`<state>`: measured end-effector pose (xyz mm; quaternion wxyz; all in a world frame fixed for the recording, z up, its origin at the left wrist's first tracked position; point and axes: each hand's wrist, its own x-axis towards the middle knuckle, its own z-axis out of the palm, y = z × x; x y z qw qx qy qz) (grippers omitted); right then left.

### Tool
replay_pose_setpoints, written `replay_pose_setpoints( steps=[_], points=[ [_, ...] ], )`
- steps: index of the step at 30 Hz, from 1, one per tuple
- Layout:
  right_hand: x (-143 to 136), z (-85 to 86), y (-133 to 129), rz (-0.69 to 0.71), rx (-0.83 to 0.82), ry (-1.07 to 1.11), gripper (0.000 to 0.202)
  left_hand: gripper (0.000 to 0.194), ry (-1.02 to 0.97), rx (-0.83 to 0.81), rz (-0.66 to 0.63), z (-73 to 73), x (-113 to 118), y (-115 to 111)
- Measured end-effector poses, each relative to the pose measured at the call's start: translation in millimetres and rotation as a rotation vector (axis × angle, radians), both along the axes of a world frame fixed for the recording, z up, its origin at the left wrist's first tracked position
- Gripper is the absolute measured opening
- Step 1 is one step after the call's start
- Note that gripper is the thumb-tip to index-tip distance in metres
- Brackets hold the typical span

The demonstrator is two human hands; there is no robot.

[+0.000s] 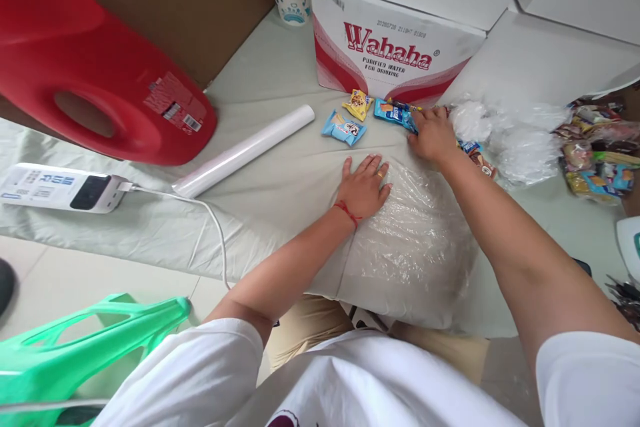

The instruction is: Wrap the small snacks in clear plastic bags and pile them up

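Note:
My left hand (365, 187) lies palm down with its fingers spread, at the upper left edge of a sheet of clear plastic film (415, 240) on the cloth-covered table. Farther forward and to the right, my right hand (434, 137) is bent over a blue snack packet (393, 112), its fingers and thumb closed around the packet's right end. Left of that lie a yellow snack packet (357, 104) and a light blue snack packet (344, 128). Close beside my right wrist are more small packets (481, 161), partly covered by the hand.
A white Wahaha carton (390, 47) stands behind the packets. Crumpled clear bags (520, 140) and piled snacks (597, 147) are on the right. Leftward are a white roll (245, 150), a red jug (100, 67), a cabled power bank (60, 188) and a green stool (85, 347). A paper cup (291, 3) stands behind.

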<state>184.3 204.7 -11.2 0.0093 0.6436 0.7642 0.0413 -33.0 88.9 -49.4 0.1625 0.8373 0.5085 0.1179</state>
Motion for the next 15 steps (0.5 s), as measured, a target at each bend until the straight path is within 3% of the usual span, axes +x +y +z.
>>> replay_pose_setpoints(
  steps=[3, 6, 11, 15],
  points=[
    [-9, -4.4, 26, -0.111, -0.043, -0.043, 0.066, 0.059, -0.005, 0.015, -0.009, -0.6, -1, 0],
    [-14, -6.8, 32, -0.165, -0.148, -0.126, 0.056, 0.059, -0.003, 0.024, -0.006, -0.5, -2, 1],
    [-3, -6.8, 1, -0.160, -0.070, -0.148, 0.046, 0.058, 0.012, 0.015, -0.007, -0.5, -2, 1],
    [10, 2.2, -28, -0.145, 0.029, 0.000, 0.041, 0.058, -0.008, 0.022, -0.009, -1.7, -3, 2]
  ],
)
